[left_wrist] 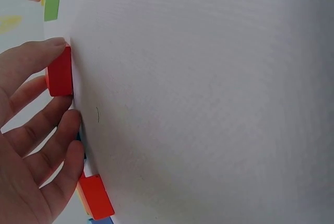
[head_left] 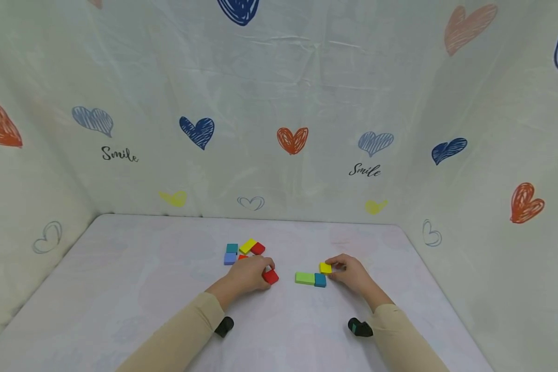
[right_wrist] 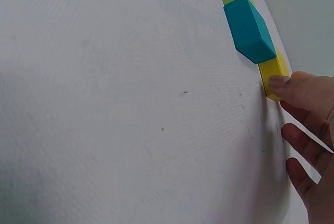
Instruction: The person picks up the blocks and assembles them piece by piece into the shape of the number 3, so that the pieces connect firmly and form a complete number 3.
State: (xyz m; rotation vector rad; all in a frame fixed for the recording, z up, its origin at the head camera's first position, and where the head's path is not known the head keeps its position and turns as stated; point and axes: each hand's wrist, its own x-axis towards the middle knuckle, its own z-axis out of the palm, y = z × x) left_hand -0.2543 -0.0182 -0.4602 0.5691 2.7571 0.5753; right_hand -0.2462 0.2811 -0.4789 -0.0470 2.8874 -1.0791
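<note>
In the head view my left hand (head_left: 247, 275) holds a red block (head_left: 270, 277) between thumb and fingers. The left wrist view shows the thumb on one end of that red block (left_wrist: 60, 71), on the tabletop. To the right, my right hand (head_left: 352, 274) pinches a yellow block (head_left: 325, 268). This yellow block touches or nearly touches the corner of a blue-teal block (head_left: 320, 280), which sits against the end of a longer light green block (head_left: 304, 278). In the right wrist view the thumb presses the yellow block (right_wrist: 272, 72) beside the teal block (right_wrist: 249, 31).
Beyond my left hand lie a teal block (head_left: 232, 248), a periwinkle block (head_left: 230, 258), a yellow block (head_left: 248, 245), another red block (head_left: 258, 248) and an orange-red block (head_left: 243, 257), partly hidden. A heart-printed curtain (head_left: 316, 186) stands behind the white table (head_left: 144, 258).
</note>
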